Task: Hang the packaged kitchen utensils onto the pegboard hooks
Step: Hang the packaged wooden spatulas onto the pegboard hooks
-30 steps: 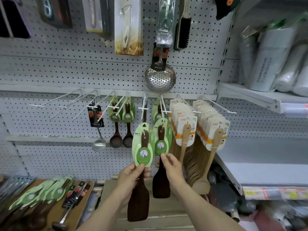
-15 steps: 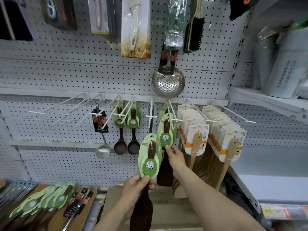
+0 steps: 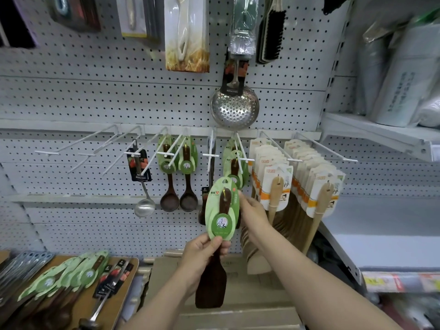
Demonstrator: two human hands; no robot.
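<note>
My left hand (image 3: 202,251) pinches the lower edge of a green card holding a dark wooden spatula (image 3: 222,210), upright in front of the pegboard (image 3: 95,106). My right hand (image 3: 252,210) is just right of that card, fingertips at its upper right edge; whether it grips anything is hidden. Behind them another green-carded dark spatula (image 3: 234,167) hangs on a white hook (image 3: 241,151). The neighbouring hook (image 3: 210,151) to its left carries only a dark item at the back.
Two green-carded dark spoons (image 3: 177,160), a steel ladle (image 3: 142,186) and rows of pale wooden spatulas (image 3: 276,186) hang alongside. Bare hooks (image 3: 76,146) stick out at left. A steel skimmer (image 3: 234,106) hangs above. More carded utensils (image 3: 64,279) lie on a wooden board at lower left.
My right hand lifted the second carded spatula up onto the hook, then dropped back to the card my left hand holds. The left hand raised its spatula slightly.
</note>
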